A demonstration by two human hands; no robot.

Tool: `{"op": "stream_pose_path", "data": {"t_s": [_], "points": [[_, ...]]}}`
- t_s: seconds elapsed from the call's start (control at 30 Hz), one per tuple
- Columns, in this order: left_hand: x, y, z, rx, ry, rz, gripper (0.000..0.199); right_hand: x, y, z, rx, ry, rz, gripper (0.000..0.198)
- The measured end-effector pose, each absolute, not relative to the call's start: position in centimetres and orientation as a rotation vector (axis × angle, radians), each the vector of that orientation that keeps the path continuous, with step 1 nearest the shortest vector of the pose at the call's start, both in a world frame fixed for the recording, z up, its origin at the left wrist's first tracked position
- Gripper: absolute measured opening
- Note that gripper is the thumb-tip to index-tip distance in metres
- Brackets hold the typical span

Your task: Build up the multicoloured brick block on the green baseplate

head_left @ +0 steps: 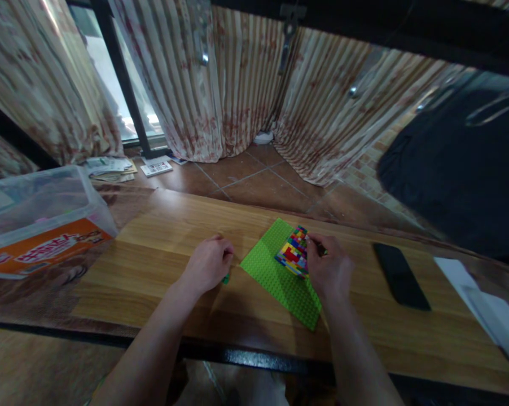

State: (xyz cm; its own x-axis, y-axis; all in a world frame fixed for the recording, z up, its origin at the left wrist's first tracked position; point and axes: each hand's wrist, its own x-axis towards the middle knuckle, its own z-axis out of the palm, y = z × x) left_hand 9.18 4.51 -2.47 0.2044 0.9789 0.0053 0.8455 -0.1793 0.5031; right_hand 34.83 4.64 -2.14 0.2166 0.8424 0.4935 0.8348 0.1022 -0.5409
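Observation:
A green studded baseplate (263, 256) lies at an angle on the wooden table. On it stands a low block of multicoloured toy bricks (292, 252), with red, yellow and blue showing. My right hand (331, 265) is closed in a pinch at the right side of this block, its fingertips by the far corner. Whatever those fingers hold is too small to name. To the left of the baseplate, my left hand (210, 262) rests closed near the tabletop, its fingers curled under and their contents hidden. A small green brick (225, 279) shows just beside it.
A clear plastic box (85, 194) with an orange label stands at the left. Right of my right hand lies a black phone (400, 276), then white paper (461, 282). Papers (110, 168) lie beyond the table, before curtains (237, 84). A dark covered object (457, 163) stands at the right.

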Motion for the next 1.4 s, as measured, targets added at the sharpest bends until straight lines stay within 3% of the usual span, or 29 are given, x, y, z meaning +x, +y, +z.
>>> {"op": "stream_pose_path", "data": {"t_s": [1.4], "points": [[9.10, 4.57, -2.62, 2.115, 1.683, 0.422, 0.018, 34.76, 4.31, -1.60, -1.664, -1.455, 0.080, 0.022]]}}
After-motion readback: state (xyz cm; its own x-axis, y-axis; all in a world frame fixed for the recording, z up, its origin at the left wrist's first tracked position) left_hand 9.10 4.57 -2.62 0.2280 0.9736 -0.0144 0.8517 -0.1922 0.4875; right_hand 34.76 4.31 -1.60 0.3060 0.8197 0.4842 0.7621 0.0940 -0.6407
